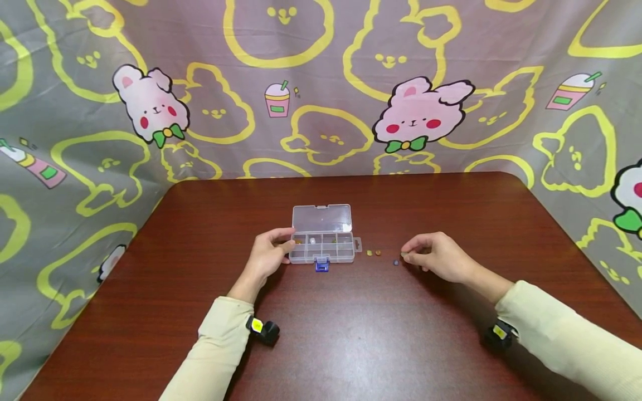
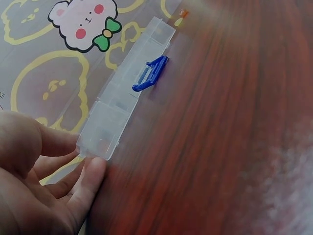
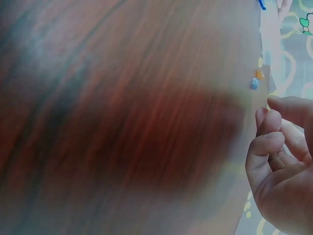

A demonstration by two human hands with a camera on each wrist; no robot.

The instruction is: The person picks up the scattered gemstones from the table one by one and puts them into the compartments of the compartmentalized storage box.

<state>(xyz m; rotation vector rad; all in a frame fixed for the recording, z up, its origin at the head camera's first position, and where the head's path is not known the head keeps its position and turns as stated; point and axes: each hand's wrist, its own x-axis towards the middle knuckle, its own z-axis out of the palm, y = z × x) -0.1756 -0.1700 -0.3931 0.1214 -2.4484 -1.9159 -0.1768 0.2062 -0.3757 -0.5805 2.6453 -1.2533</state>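
Note:
My left hand grips the left end of a clear plastic compartment box, fingers at the back and thumb on the near side in the left wrist view. Its lid stands raised behind, and a blue latch hangs at the front. Several back compartments hold small items, among them a white bead. My right hand pinches a tiny bead, mostly hidden, just above the table. Near its fingertips lies a blue bead; closer to the box are a yellow-green bead and an orange bead.
The dark red-brown wooden table extends around the box and beads. A patterned cloth hangs behind it and along both sides. A hanging tab sticks out from the right end of the box.

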